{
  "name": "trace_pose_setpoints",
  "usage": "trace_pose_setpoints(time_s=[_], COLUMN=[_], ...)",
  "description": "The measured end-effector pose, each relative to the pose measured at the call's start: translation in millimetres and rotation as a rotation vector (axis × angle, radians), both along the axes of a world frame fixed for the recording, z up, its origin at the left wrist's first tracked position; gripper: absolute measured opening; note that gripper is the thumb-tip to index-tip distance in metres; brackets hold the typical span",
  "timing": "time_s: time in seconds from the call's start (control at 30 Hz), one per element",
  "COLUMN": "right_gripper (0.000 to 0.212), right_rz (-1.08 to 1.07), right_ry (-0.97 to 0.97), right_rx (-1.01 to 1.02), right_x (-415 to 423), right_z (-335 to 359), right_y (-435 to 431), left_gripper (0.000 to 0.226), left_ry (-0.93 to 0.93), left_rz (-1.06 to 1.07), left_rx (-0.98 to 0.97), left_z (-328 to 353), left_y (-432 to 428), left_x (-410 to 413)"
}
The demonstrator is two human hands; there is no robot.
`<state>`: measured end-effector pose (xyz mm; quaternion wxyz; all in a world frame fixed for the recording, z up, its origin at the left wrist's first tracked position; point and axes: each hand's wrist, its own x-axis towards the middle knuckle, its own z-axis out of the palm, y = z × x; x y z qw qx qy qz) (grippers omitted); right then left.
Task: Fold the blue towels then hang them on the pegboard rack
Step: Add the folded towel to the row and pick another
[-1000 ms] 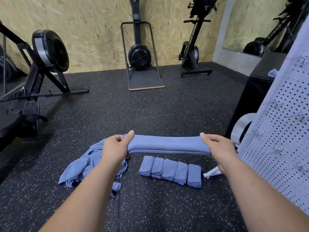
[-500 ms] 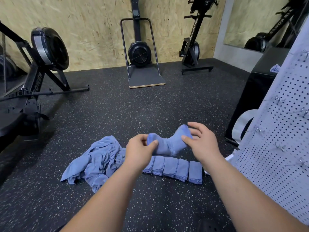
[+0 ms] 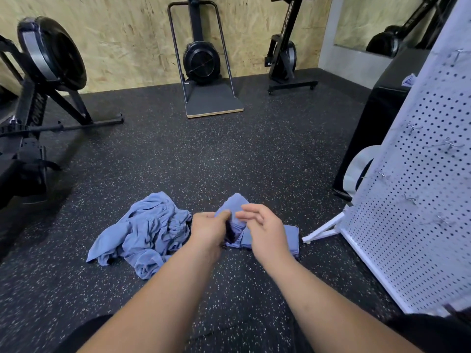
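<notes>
Pinching folded blue cloth towel point(image 3: 233, 203) with left hand point(image 3: 207, 229), right hand point(image 3: 265, 228) close beside, grip unclear. Left of both, crumpled blue towel heap point(image 3: 145, 233); to the right, white perforated pegboard rack point(image 3: 420, 212).
</notes>
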<state>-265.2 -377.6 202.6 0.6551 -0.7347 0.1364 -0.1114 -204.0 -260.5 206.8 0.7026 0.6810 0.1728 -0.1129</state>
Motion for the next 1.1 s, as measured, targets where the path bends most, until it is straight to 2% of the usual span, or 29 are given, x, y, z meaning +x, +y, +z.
trace_pose_setpoints(time_s=[0.1, 0.13, 0.17, 0.23, 0.27, 0.3, 0.37, 0.4, 0.5, 0.6, 0.67, 0.77, 0.87, 1.1], right_gripper=[0.012, 0.019, 0.040, 0.082, 0.088, 0.080, 0.047, 0.041, 0.045, 0.042, 0.021, 0.033, 0.034, 0.050], right_rz=[-0.228, -0.237, -0.210, -0.178, -0.168, -0.165, -0.168, -0.153, -0.061, -0.059, -0.069, -0.074, -0.108, -0.276], right_ry=[0.129, 0.197, 0.276, 0.353, 0.359, 0.348, 0.313, 0.297, 0.288, 0.318, 0.347, 0.432, 0.482, 0.530], right_rx=[0.062, 0.105, 0.162, 0.270, 0.296, 0.290, 0.228, 0.206, 0.245, 0.272, 0.267, 0.301, 0.349, 0.192], right_x=[0.7, 2.3, 4.9, 12.3, 15.8, 15.8, 15.9, 15.6, 13.2, 10.0, 8.7, 8.8, 10.0, 40.0], right_z=[-19.3, -27.6, -37.2, -57.5, -65.5, -64.4, -63.1, -64.5, -78.5, -93.0, -107.5, -129.4, -146.6, -202.5], right_y=[-8.7, -13.0, -17.6, -27.3, -31.0, -31.8, -33.2, -33.5, -31.4, -29.7, -34.5, -51.7, -79.3, -153.5], left_gripper=[0.028, 0.019, 0.012, 0.015, 0.022, 0.025, 0.014, 0.012, 0.046, 0.045, 0.041, 0.037, 0.041, 0.051], left_ry=[0.126, 0.154, 0.171, 0.190, 0.188, 0.184, 0.176, 0.179, 0.146, -0.011, -0.015, -0.010, 0.016, 0.132], left_rz=[-0.041, -0.061, -0.089, -0.153, -0.190, -0.231, -0.309, -0.344, -0.459, -0.485, -0.456, -0.443, -0.448, -0.568], left_rx=[0.001, -0.019, -0.041, -0.057, -0.047, -0.029, 0.051, 0.090, 0.199, 0.484, 0.498, 0.501, 0.511, 0.372], left_z=[-16.4, -18.9, -20.4, -22.9, -25.6, -28.1, -32.0, -33.7, -52.5, -78.4, -99.4, -125.6, -150.4, -203.5], left_y=[0.7, -0.5, -2.2, -5.1, -6.1, -6.5, -6.3, -5.5, -5.6, -10.6, -19.1, -39.7, -64.3, -134.0], left_x=[-4.2, -7.5, -11.9, -21.2, -24.8, -26.9, -28.3, -27.7, -20.1, -15.2, -10.4, -2.3, 14.1, 60.8])
